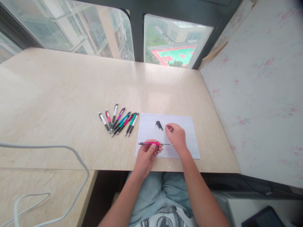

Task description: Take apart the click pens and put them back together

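Note:
My left hand (pixel 147 154) is closed around a pink pen barrel (pixel 149 143) with a thin refill sticking out to the right, held level over a white sheet of paper (pixel 189 138). My right hand (pixel 176 137) hovers over the sheet by the refill's tip, fingers pinched together; what they hold I cannot make out. A small black pen part (pixel 159 125) lies on the paper just left of that hand. Several click pens (pixel 119 121) in pink, teal, purple and white lie fanned out to the left of the sheet.
The beige stone table (pixel 71 94) reaches to a window at the back. A floral-covered surface (pixel 260 94) borders the right side. A white cable (pixel 59 148) loops over the near left. A dark tablet (pixel 262 219) shows at the bottom right.

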Tool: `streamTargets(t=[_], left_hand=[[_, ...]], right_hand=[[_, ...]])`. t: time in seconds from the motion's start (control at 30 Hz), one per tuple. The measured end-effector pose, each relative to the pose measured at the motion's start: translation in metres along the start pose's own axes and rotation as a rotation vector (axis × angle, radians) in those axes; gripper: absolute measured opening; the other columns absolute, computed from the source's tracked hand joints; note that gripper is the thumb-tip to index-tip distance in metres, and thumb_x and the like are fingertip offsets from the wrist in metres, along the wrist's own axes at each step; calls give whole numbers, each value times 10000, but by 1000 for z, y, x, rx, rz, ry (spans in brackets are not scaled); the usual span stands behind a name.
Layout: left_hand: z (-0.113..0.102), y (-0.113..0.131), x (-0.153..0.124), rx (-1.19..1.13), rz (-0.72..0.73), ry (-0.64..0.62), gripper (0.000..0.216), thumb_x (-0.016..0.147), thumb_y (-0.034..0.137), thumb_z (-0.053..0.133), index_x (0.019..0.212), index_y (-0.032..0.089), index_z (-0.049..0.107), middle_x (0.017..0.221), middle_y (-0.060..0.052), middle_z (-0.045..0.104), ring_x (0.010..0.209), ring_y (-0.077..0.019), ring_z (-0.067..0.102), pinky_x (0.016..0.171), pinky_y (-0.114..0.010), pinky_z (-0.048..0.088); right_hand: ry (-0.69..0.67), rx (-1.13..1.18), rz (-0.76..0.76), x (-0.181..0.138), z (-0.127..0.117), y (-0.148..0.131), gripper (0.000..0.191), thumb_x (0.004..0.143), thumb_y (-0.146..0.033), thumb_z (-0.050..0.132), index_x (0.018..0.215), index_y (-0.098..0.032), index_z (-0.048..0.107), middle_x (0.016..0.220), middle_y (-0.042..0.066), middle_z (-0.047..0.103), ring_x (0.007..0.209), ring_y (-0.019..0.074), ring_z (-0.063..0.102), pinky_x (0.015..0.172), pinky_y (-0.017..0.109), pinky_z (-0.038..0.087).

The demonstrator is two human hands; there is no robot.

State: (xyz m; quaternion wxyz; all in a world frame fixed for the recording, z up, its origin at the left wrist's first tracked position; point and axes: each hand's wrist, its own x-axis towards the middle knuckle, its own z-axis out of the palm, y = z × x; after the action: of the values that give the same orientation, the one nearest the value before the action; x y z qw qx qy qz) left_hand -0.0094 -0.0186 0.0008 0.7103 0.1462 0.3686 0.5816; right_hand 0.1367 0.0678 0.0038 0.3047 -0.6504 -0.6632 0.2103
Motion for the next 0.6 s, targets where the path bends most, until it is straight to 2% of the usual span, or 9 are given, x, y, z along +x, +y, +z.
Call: streamTargets(t=[0.1,0.23,0.33,0.43,0.6], left_hand=[[1,1,-1,6,-6,-8,169,800,278,760,913,159,718,857,-70,744,752,-135,680,749,-258,518],[4,3,-2,34,1,-15,173,805,293,754,907,160,712,827,-63,737,732,-132,663,752,-264,508],[5,4,-3,96,15,-29,179,807,307,750,906,163,712,826,-61,731,745,-142,655,753,-271,499],[6,3,-4,207,37,-52,190,818,326,736,910,161,718,841,-71,728,756,-164,652,760,-295,498],[5,3,-5,303,61,-93,180,834,318,717,910,154,719,906,-95,728,789,-176,650,780,-307,497]], right_hand=[[-30,-9,-1,6,1,-6,181,834,-246,553,913,-203,711,831,58,716,717,198,616,747,340,484],[-76,145,25,-8,-24,-13,222,894,-318,531,891,-200,719,892,64,734,763,200,642,721,328,484],[-280,331,20,-24,-53,-20,288,949,-365,488,888,-207,722,844,50,731,798,198,657,678,302,492],[-409,243,-128,-38,-75,-27,185,924,-317,567,892,-232,729,879,45,731,824,202,642,706,315,488],[-460,91,-219,-49,-92,-21,162,924,-252,577,905,-257,738,878,42,725,866,215,635,790,353,487]])
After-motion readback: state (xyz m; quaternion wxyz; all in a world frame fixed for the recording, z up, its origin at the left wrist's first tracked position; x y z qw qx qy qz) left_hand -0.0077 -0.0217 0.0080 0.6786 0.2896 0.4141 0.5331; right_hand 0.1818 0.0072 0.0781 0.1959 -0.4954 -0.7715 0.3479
